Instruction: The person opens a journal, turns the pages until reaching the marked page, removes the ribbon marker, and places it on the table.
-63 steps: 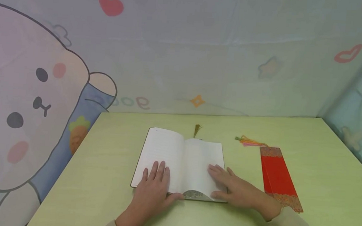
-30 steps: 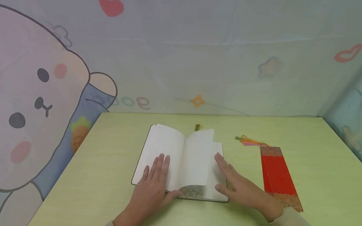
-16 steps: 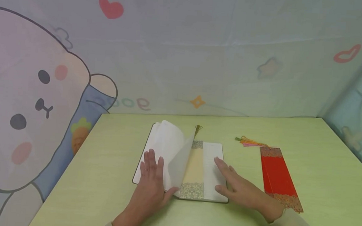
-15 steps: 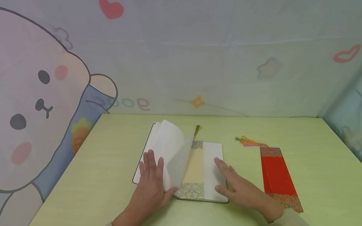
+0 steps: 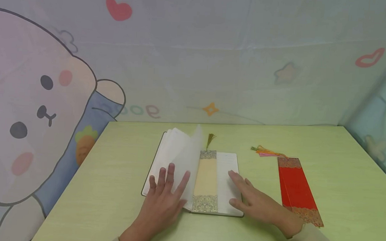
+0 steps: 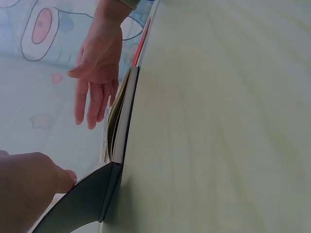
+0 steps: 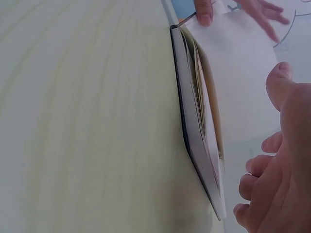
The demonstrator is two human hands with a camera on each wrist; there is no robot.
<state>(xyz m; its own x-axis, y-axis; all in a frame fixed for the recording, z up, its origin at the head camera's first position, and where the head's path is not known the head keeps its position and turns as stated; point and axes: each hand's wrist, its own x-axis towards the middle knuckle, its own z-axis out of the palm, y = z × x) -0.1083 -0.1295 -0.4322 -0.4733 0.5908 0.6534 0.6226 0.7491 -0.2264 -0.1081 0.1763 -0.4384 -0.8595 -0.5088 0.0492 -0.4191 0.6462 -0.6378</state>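
An open notebook [image 5: 226, 190] with a dark cover lies on the table. On its right page is a cream bookmark [image 5: 207, 176] with patterned ends and a brown tassel [image 5: 211, 139]. One thin page [image 5: 196, 146] stands up near the fold. My left hand [image 5: 163, 203] has its fingers spread over the left pages, the thumb near the lower fold. My right hand [image 5: 257, 202] is at the right page's outer edge, fingers extended and holding nothing. In the right wrist view, pages of the notebook [image 7: 199, 111] fan slightly apart beside that hand [image 7: 279, 170].
Red bookmarks [image 5: 300, 188] with patterned ends lie overlapping to the right, near my right forearm. Their colourful tassels [image 5: 267, 151] trail to the left. A cartoon-printed cloth [image 5: 196, 61] hangs behind the light yellow-green table [image 5: 109, 189].
Pages that covered the right side have swung left, uncovering the cream bookmark. My left hand has shifted and its fingers are now spread wider. The right hand moved slightly right off the page.
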